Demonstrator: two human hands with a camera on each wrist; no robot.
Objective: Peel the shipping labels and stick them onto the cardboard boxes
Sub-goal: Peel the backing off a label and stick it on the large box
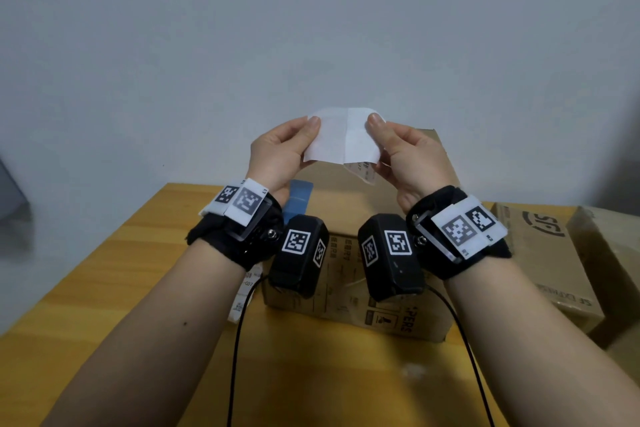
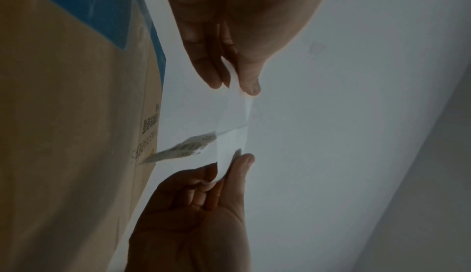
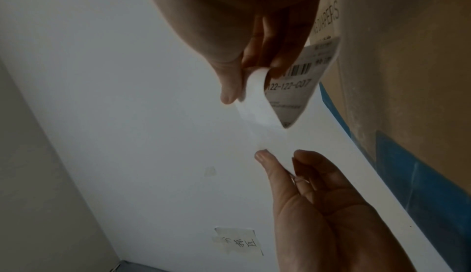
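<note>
Both hands hold one shipping label sheet (image 1: 336, 139) up in front of the wall, its blank white backing toward me. My left hand (image 1: 308, 135) pinches its left end between thumb and fingers, as the left wrist view shows (image 2: 231, 86). At the right end my right hand (image 1: 377, 139) pinches it too. There a printed corner of the label (image 3: 295, 86) with a barcode curls away from the backing (image 3: 257, 99) beside the right hand (image 3: 251, 82). Below the hands a cardboard box (image 1: 346, 291) stands on the wooden table (image 1: 121, 288).
A strip of blue tape (image 1: 298, 198) runs over the box's top left. Another printed sheet (image 1: 242, 295) lies at the box's left foot. Two more cardboard boxes (image 1: 540, 253) (image 1: 602, 270) stand at the right. The wall is close behind, with a taped note (image 3: 237, 242) on it.
</note>
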